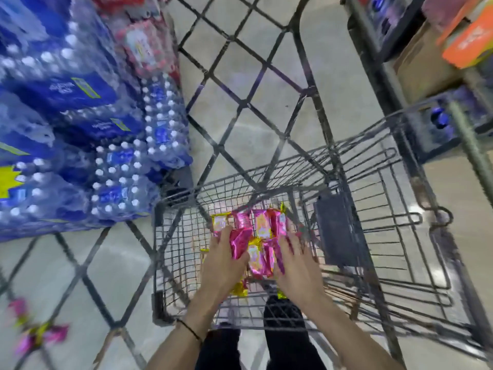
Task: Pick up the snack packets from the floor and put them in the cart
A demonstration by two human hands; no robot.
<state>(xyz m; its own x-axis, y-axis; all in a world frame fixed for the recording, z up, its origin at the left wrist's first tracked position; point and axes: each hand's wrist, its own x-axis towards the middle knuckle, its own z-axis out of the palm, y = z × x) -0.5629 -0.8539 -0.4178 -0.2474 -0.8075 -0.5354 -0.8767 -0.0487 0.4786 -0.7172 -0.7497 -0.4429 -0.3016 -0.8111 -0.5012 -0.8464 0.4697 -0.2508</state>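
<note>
A bunch of pink and yellow snack packets [260, 236] is pressed between my two hands over the basket of a grey wire cart [170, 236]. My left hand [222, 263] clasps the bunch from the left, my right hand [296, 265] from the right with fingers spread. A few more pink and yellow packets [40, 335] lie on the tiled floor at the lower left, blurred. Whether any packets lie loose in the cart under my hands I cannot tell.
Stacked blue shrink-wrapped water bottle packs [80, 129] fill the left side, close to the cart. A metal shelf rack [432, 84] with boxes stands at the upper right. The cart's folding child seat [394, 217] lies to the right of my hands. My dark-trousered legs [285, 337] are beneath.
</note>
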